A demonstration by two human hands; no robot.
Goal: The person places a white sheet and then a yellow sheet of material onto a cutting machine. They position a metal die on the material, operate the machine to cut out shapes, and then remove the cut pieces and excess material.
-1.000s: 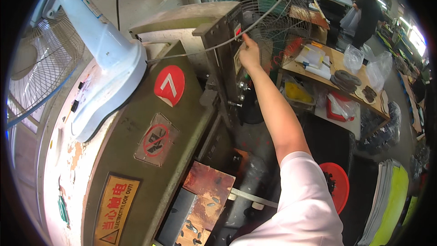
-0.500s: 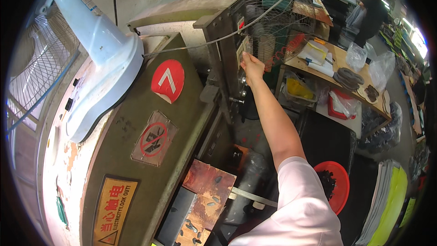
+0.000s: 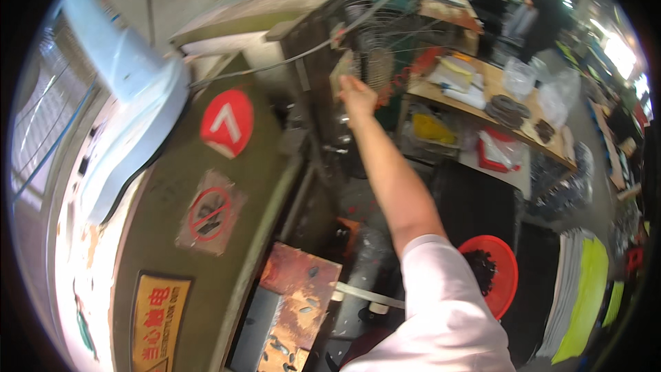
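My right hand point(image 3: 358, 98) reaches up to the control panel point(image 3: 344, 69) on the front of a large olive-green machine point(image 3: 186, 234). Its fingers are bent together against the panel, and whatever sits between them is hidden and blurred. Below the hand, knobs point(image 3: 343, 120) stick out of the panel's lower part. My left hand is out of view. Lower down, a worn reddish-brown board point(image 3: 296, 269) lies with several small dark oval pieces on it, beside a dark grey sheet point(image 3: 253, 327).
A pale blue fan stand point(image 3: 131, 76) rests on the machine. A cable point(image 3: 275, 69) crosses above. To the right are an orange-red bowl point(image 3: 508, 275) of black pieces, a stack of grey and yellow sheets point(image 3: 578, 296) and a cluttered wooden table point(image 3: 475, 100). A person point(image 3: 544, 21) stands far back.
The whole view has shifted, so the machine, bowl and table appear farther left, and the picture is blurrier. My right hand stays at the control panel.
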